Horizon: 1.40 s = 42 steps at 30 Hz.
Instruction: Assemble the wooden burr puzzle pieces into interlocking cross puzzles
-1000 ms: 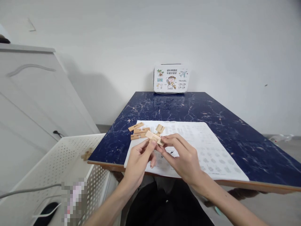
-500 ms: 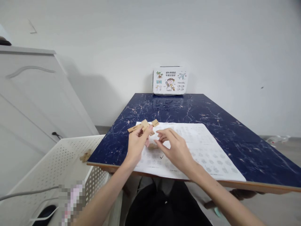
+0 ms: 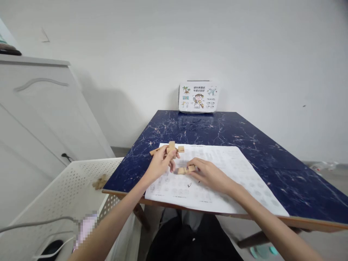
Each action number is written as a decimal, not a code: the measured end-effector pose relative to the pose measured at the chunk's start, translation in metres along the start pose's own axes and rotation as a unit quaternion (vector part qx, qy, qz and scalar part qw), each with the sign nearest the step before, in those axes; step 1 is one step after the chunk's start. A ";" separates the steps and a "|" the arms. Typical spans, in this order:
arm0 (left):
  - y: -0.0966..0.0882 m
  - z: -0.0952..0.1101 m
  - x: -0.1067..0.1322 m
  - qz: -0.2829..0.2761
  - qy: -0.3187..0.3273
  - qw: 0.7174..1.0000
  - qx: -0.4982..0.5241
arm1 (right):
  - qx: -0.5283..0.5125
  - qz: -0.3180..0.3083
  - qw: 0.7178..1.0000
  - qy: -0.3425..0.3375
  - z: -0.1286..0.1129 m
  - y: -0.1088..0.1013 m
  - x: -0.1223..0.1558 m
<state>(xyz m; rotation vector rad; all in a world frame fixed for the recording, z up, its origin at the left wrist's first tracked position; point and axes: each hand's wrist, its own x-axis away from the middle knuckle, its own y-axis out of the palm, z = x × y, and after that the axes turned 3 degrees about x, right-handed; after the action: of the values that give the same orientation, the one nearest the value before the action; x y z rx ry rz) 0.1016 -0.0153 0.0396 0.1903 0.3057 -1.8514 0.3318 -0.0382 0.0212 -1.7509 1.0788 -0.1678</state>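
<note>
My left hand (image 3: 163,159) is closed around a few joined wooden puzzle pieces (image 3: 172,146), which stick out above its fingers and to both sides. Just to the right and lower, my right hand (image 3: 206,173) pinches the right end of a notched wooden puzzle piece (image 3: 181,170). That piece lies low over the printed sheet (image 3: 231,199); whether it touches the paper I cannot tell. The two hands are apart, and so are the pieces they grip. Rows of small printed figures cover the sheet.
A white printed case (image 3: 198,97) stands at the back of the blue marbled table (image 3: 206,127). Left of the table, a white perforated basket (image 3: 81,170) holds more wooden pieces (image 3: 100,182) and a cable (image 3: 40,222). A white cabinet (image 3: 40,108) stands behind the basket.
My right hand has moved down and closed on the notched wooden piece on the sheet. The joined pieces in my left hand have turned slightly. The whole view has shifted a little.
</note>
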 end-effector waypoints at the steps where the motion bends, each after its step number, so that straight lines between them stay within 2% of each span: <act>1: 0.000 -0.002 -0.001 0.006 0.014 1.000 0.005 | -0.013 0.004 1.000 0.019 0.001 -0.005 0.004; 3: -0.001 -0.005 -0.002 0.011 0.027 0.999 0.017 | -0.039 0.026 0.998 0.042 0.003 -0.015 0.014; 6: -0.002 -0.006 -0.002 -0.003 0.010 0.999 0.040 | -0.108 0.069 0.990 0.063 0.005 -0.027 0.025; 12: 0.005 -0.001 0.002 -0.041 -0.036 0.997 0.059 | -0.255 0.119 0.953 0.112 -0.004 -0.034 0.026; 15: 0.014 0.008 0.008 -0.085 -0.059 0.993 0.065 | -0.374 0.109 0.914 0.115 -0.009 -0.033 0.024; 18: 0.028 0.024 0.015 -0.142 -0.069 0.985 0.073 | -0.499 0.075 0.854 0.125 -0.013 -0.027 0.023; 21: 0.041 0.040 0.021 -0.166 -0.070 0.980 0.082 | -0.594 0.055 0.792 0.126 -0.017 -0.018 0.023; 23: 0.047 0.046 0.023 -0.175 -0.075 0.978 0.086 | -0.627 0.051 0.766 0.133 -0.020 -0.012 0.024; 25: 0.052 0.049 0.023 -0.182 -0.082 0.976 0.085 | -0.640 0.064 0.752 0.146 -0.023 -0.007 0.025; 29: 0.058 0.047 0.025 -0.172 -0.090 0.977 0.090 | -0.637 0.096 0.745 0.174 -0.026 -0.001 0.027; 35: 0.053 0.050 0.030 -0.170 -0.104 0.975 0.097 | -0.599 0.102 0.770 0.197 -0.033 -0.003 0.027; 39: 0.053 0.054 0.033 -0.177 -0.075 0.981 0.013 | -0.568 0.114 0.784 0.224 -0.039 -0.008 0.027; 42: 0.059 0.054 0.033 -0.137 -0.065 0.987 -0.048 | -0.526 0.106 0.809 0.239 -0.042 -0.013 0.029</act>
<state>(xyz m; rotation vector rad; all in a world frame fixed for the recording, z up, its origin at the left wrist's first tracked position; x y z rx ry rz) 0.1489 -0.0783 0.0747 -0.0421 0.3437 -2.1045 0.3324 -0.0872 0.0407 -2.6116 1.9703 0.1973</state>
